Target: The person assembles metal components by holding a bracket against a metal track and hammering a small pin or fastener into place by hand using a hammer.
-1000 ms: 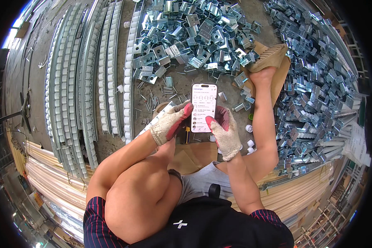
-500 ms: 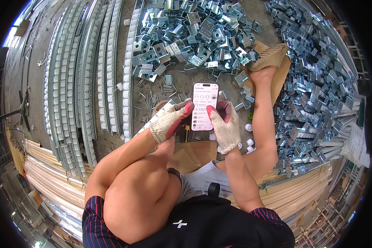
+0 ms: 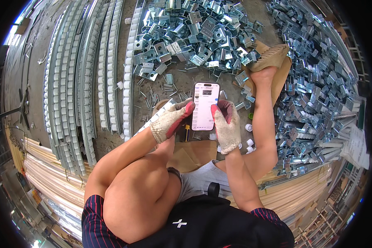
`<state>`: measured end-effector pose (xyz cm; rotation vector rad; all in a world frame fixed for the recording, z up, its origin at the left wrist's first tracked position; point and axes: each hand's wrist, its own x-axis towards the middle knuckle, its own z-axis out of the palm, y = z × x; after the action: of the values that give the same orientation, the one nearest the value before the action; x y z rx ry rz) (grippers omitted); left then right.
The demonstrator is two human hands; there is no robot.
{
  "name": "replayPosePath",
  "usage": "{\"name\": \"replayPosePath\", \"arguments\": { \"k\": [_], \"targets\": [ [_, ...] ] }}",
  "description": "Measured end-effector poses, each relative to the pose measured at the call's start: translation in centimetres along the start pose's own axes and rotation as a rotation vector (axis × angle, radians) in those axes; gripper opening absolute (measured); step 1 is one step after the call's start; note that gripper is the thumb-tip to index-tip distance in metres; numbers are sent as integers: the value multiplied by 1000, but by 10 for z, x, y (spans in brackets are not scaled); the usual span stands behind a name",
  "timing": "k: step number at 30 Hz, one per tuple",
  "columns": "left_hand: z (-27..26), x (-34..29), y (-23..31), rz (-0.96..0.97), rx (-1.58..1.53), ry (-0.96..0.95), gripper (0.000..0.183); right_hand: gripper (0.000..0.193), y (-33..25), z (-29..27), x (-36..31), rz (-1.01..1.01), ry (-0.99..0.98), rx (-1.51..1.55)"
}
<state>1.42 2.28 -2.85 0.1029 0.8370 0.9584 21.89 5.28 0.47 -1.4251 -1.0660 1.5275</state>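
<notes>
Upright between my hands is a smartphone with its screen lit and facing me. My left hand, in a cream knit glove with red on the palm side, grips the phone's left edge, thumb along the side. On the opposite edge my right hand, gloved the same way, closes round the phone with its thumb near the screen's right side. The fingers behind the phone are hidden. Below the phone lies a tool with a yellow and black handle, on the floor beside cardboard.
A heap of shiny metal brackets lies ahead, and a larger one spreads on the right. Rails with white rollers run along the left. Pins and white plastic pieces are scattered around. Wrapped long strips lie at lower left.
The phone's screen has changed from a list to a mostly white page with a dark picture near its top, sliding across. My right thumb has shifted slightly right; both hands still hold the phone.
</notes>
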Motion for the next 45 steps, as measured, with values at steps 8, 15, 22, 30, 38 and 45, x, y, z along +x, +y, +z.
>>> {"name": "replayPosePath", "arguments": {
  "k": [8, 15, 22, 30, 38, 45],
  "targets": [
    [22, -11, 20, -24, 42, -159, 57, 47, -6, -3, 17, -180, 25, 186],
    [18, -10, 16, -56, 56, -131, 61, 29, -20, -6, 31, -85, 28, 83],
    [6, -5, 10, -54, 136, -208, 69, 25, -15, -6, 32, -116, 47, 53],
    [11, -5, 13, -22, 203, -226, 71, 27, -12, -9, 27, -87, 42, 110],
    [-6, 3, 1, -48, 125, -111, 63, 32, -6, -13, 26, -104, 38, 151],
    [10, 31, 10, 47, 226, -144, 67, 60, -22, -11, 7, -49, -143, 77]
  ]
}}
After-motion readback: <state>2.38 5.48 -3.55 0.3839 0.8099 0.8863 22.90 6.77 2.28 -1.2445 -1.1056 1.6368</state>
